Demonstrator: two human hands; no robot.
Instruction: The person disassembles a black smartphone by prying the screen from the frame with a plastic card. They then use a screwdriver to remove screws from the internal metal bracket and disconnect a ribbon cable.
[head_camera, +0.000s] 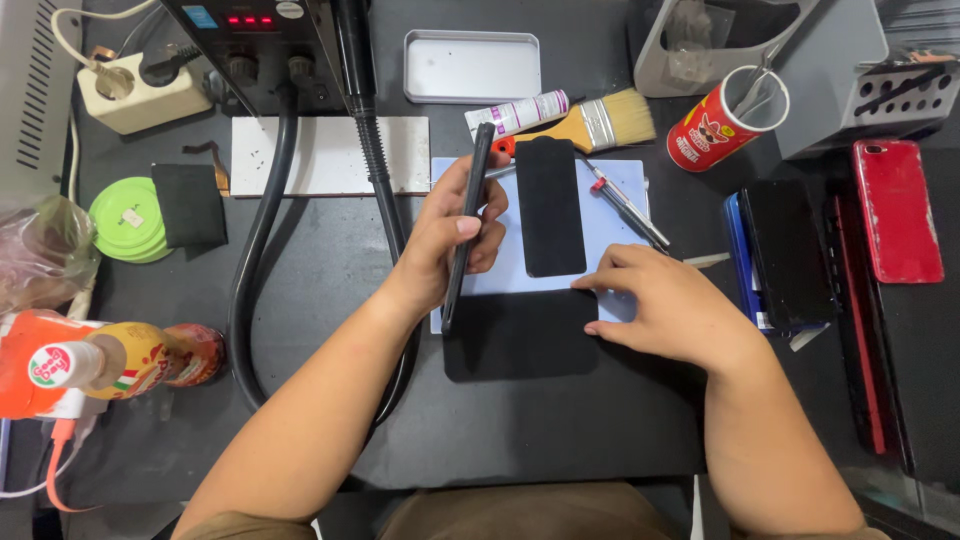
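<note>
From the head view, the only one I have, I look straight down on a dark counter (560, 440) crowded with repair gear. My left hand (455, 235) sits at centre frame, fingers curled shut around a slim black phone (468, 225) held on edge, so I see only its thin side running from upper right to lower left. Held that way, I judge, the edge can be looked over. My right hand (665, 310) lies flat and spread, gripping nothing, its fingertips pressing the corner where a pale blue mat (620, 200) meets a black pad (520, 340) at lower centre; the pressure seems to keep the mat from sliding.

On the blue mat, just right of the held phone, a black rectangular panel (550, 205) lies flat and upright in the frame, apart from both hands. A slim metal tool with a red collar (625, 208) rests diagonally on the mat's right side, within easy reach.

Above the mat lie a wide paintbrush (595, 125) and a small white tube (518, 112), and above those a shallow white tray (472, 66). A red cylindrical can (725, 120) in the upper right holds tools upright. Further right, several phones are laid out, one red phone (897, 210) among them. A thick black hose (375, 150) runs down from a station with a red display (250, 30) in the upper left. A stack of green lids (125, 220) sits at the left, a bottle (110, 365) at lower left.
</note>
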